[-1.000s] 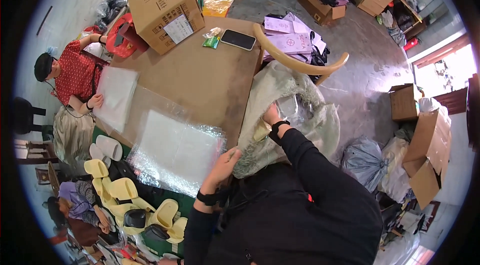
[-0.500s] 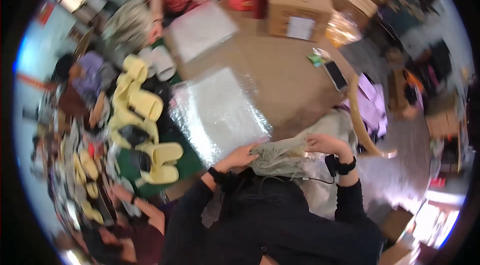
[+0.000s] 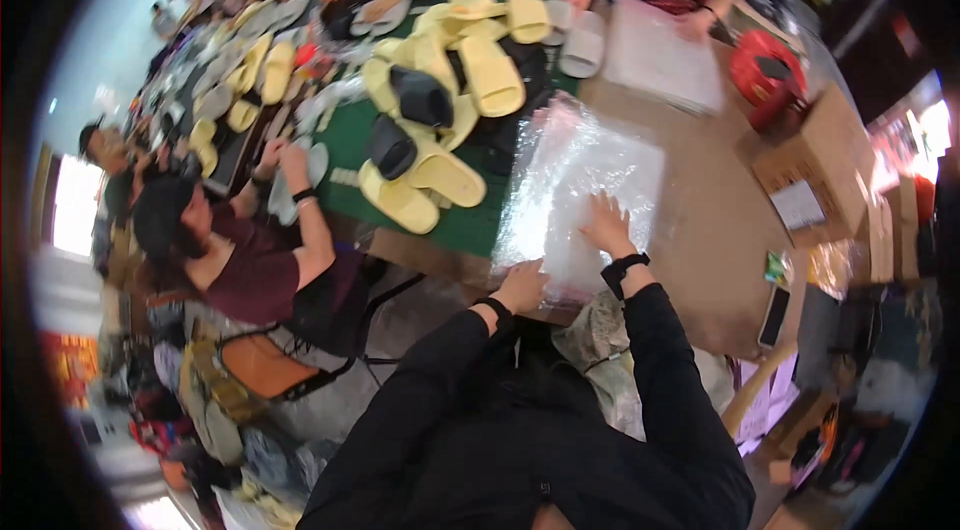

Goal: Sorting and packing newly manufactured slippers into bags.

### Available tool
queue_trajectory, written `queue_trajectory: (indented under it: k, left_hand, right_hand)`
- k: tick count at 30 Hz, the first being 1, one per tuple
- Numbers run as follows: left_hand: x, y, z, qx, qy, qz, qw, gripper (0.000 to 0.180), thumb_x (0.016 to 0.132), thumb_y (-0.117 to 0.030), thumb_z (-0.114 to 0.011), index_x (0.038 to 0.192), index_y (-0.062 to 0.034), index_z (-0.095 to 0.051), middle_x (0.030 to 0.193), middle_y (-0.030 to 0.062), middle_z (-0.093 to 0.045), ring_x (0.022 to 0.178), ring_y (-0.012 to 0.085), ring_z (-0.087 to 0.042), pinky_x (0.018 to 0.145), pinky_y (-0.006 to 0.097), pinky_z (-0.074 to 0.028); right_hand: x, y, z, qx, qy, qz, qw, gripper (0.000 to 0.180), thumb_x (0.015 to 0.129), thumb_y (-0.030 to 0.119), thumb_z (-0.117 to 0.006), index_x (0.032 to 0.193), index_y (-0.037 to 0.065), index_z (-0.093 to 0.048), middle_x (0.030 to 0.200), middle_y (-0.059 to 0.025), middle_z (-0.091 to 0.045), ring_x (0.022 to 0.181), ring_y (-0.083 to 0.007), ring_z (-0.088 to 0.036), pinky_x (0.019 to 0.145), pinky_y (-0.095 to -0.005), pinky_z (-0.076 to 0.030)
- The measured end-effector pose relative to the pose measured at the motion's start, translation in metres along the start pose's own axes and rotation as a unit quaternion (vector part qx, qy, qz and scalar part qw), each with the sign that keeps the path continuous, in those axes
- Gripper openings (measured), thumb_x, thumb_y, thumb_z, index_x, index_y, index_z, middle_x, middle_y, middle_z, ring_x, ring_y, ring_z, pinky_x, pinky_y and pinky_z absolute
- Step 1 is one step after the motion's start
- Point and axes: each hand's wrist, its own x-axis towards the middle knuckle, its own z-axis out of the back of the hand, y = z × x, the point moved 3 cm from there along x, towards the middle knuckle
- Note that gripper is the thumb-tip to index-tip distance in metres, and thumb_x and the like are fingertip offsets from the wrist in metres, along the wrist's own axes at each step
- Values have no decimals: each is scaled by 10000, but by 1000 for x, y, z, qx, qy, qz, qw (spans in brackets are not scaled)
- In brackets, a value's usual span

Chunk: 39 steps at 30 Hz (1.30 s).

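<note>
A stack of clear plastic bags (image 3: 575,155) lies shiny on the table's near side. My right hand (image 3: 607,224) rests on its near part, fingers spread. At the near left corner of the stack is my left hand (image 3: 522,287), fingers loosely extended and touching the plastic, with nothing visible in them. A grey-green crumpled sack (image 3: 597,355) hangs at the table's near edge beside my right forearm, partly hidden by the sleeve.
Yellow slippers (image 3: 445,175), some with black stuffing, pile up on a green mat (image 3: 345,145) to the left. Beyond are another plastic stack (image 3: 660,55) and a person in red. Right: a cardboard box (image 3: 815,180) and phone (image 3: 773,317). A co-worker (image 3: 250,270) sits left.
My hands have let go of the grey-green sack and moved onto the plastic bags. The view has swung left, showing more of the slippers and the co-worker.
</note>
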Motion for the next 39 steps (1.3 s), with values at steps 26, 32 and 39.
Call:
queue_trajectory:
  k: [26, 32, 39]
  left_hand:
    - [-18, 296, 53, -254, -272, 316, 873, 540, 793, -359, -447, 1299, -186, -368, 1223, 351, -355, 1154, 496, -303, 950, 533, -240]
    - [-7, 286, 60, -130, -256, 361, 887, 536, 807, -345, -473, 1245, -43, -408, 1312, 275, -271, 1202, 436, -256, 972, 536, -205]
    - [-2, 276, 79, -40, -271, 394, 877, 428, 776, -310, -488, 1045, 20, -536, 1221, 251, -389, 1113, 396, -373, 889, 508, -316]
  right_hand:
    - [-59, 59, -48, -35, -12, -15, 999, 332, 819, 124, -493, 1148, 90, -469, 1210, -130, -455, 1064, -321, -463, 819, -387, -434]
    - [-74, 80, 14, 100, -304, 16, 947, 347, 784, -7, -440, 1107, 84, -524, 1113, -146, -535, 1012, -298, -514, 856, -360, -419]
    - [-113, 99, -41, 17, -9, 85, 996, 555, 829, 270, -514, 1328, 181, -287, 1327, -173, -327, 1203, -339, -339, 975, -490, -272]
